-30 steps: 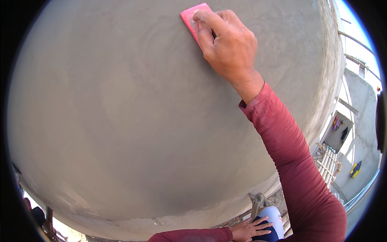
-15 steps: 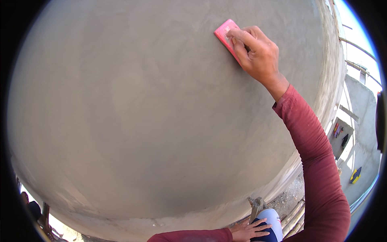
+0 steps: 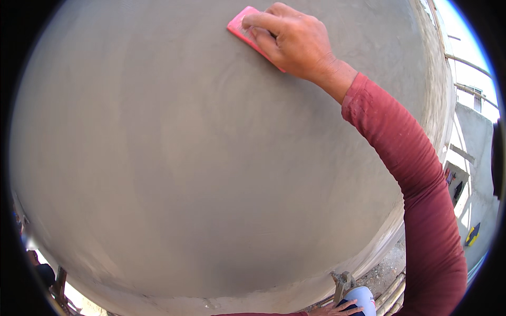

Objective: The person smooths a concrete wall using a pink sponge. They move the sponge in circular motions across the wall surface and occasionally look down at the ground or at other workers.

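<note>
My right hand [image 3: 295,39] is closed on a flat pink float [image 3: 245,20], its fingers curled at the back of it. The float lies against a broad grey plastered wall [image 3: 184,158], high up and right of the middle. Faint sweeping marks show in the plaster around it. At the lower edge my left hand [image 3: 337,309] rests with fingers spread on a rounded white and dark blue thing [image 3: 363,299], whose kind I cannot make out. The lower part of that hand is cut off by the frame.
A wooden post end [image 3: 343,282] and bamboo poles [image 3: 391,295] stand beside my left hand. Off to the right, a yellow and black tool [image 3: 473,235] lies on a grey concrete surface [image 3: 477,168], near a board holding small items [image 3: 454,181]. Dark shapes [image 3: 45,274] show at lower left.
My right hand has slid the pink float left and slightly up across the wall. My left hand and the white and blue thing sit lower in the picture.
</note>
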The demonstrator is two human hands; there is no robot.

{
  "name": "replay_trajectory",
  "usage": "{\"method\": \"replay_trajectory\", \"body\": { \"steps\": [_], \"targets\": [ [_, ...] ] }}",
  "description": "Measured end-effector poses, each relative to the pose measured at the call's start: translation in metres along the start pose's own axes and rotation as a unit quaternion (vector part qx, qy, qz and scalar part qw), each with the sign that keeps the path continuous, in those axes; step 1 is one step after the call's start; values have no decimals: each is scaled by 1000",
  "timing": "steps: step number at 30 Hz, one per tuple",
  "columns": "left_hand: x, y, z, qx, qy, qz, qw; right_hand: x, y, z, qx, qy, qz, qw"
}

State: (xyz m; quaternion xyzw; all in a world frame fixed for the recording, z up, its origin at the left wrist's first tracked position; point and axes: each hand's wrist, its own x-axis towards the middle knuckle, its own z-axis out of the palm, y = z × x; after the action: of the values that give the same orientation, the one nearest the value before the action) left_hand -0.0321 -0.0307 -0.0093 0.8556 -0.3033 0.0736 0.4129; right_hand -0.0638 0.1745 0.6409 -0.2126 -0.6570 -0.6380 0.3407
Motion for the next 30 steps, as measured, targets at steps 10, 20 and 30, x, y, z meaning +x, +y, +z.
{"method": "replay_trajectory", "body": {
  "steps": [10,20,30],
  "targets": [
    [-8,-22,28,-751,-40,87,653,-8,-17,4,32,-9,-96,995],
    [2,-17,12,198,20,2,980,-33,-59,17,91,11,-138,986],
    [-16,45,-26,200,-23,-61,978,-55,-102,22,84,11,-146,986]
  ]
}}
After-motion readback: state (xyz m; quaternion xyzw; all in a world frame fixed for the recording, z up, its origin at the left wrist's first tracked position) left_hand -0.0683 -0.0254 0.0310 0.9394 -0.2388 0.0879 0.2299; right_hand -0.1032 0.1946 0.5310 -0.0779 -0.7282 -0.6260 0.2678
